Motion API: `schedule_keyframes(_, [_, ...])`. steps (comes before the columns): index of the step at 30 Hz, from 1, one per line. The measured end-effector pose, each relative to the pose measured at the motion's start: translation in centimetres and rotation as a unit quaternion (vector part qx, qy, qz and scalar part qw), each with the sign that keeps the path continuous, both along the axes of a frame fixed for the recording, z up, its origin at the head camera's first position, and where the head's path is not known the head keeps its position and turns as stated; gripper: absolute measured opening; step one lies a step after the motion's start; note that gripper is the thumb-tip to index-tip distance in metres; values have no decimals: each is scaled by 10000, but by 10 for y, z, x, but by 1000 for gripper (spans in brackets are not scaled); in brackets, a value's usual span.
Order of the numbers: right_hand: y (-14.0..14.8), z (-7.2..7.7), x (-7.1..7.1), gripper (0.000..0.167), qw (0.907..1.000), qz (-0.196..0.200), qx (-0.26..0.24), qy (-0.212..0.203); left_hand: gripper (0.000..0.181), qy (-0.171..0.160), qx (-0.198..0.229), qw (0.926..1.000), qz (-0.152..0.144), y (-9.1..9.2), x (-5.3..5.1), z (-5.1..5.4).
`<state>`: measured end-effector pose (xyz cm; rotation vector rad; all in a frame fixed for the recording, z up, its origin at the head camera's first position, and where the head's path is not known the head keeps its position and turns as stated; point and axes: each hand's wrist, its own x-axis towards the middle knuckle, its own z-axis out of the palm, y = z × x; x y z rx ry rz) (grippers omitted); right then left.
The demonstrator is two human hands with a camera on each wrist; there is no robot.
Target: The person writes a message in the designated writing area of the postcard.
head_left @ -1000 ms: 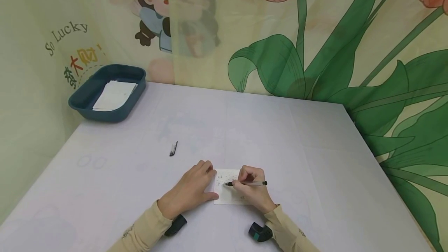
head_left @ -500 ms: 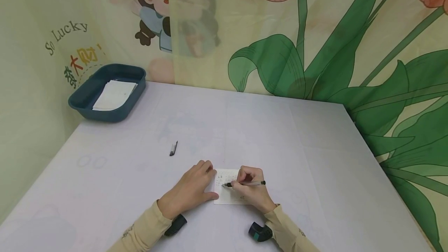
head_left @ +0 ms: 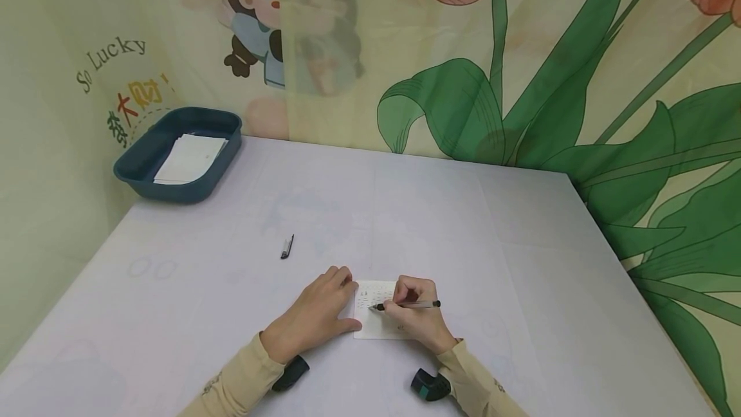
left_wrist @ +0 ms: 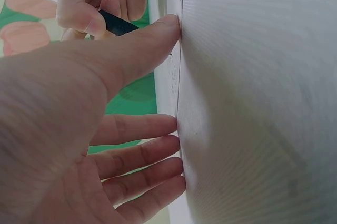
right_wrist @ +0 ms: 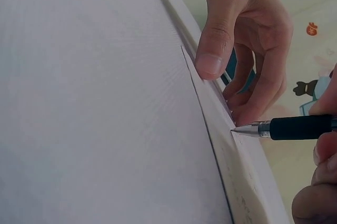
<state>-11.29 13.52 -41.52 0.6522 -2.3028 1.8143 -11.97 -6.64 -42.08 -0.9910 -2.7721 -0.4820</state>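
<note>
A small white sheet with rows of dark writing (head_left: 376, 327) lies flat near the table's front. My right hand (head_left: 422, 317) pinches a black-gripped pen (head_left: 419, 304), its tip at the sheet's writing. In the right wrist view the pen (right_wrist: 300, 128) has its point at the paper (right_wrist: 224, 145). My left hand (head_left: 312, 317) rests at the sheet's left edge, thumb and fingertips spread along it. The left wrist view shows the left hand (left_wrist: 100, 103) with fingers nearly straight, their tips down at the surface.
A pen cap (head_left: 287, 246) lies on the table beyond my left hand. At the back left corner stands a dark blue tray (head_left: 173, 193) holding white sheets (head_left: 190, 158). A printed curtain (head_left: 440, 108) hangs behind the table (head_left: 440, 211).
The pen and my right hand have shifted very slightly over the writing. My left hand keeps its place on the sheet's edge.
</note>
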Motion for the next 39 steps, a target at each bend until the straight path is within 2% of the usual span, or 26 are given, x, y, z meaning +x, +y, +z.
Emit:
schedule_keyframes(5, [1, -1, -1, 29, 9999, -16, -118, 59, 53, 32, -20, 10000, 1, 0, 0, 0])
schedule_keyframes(11, [2, -2, -2, 32, 9992, -223, -302, 96, 53, 2, -2, 10000, 20, 1, 0, 0])
schedule_keyframes(25, [4, -3, -3, 31, 9996, -60, -257, 27, 53, 64, -1, 10000, 20, 0, 1, -1])
schedule_keyframes(39, [4, -2, -3, 30, 9999, -106, 27, -89, 57, -68, -16, 10000, 15, 1, 0, 0])
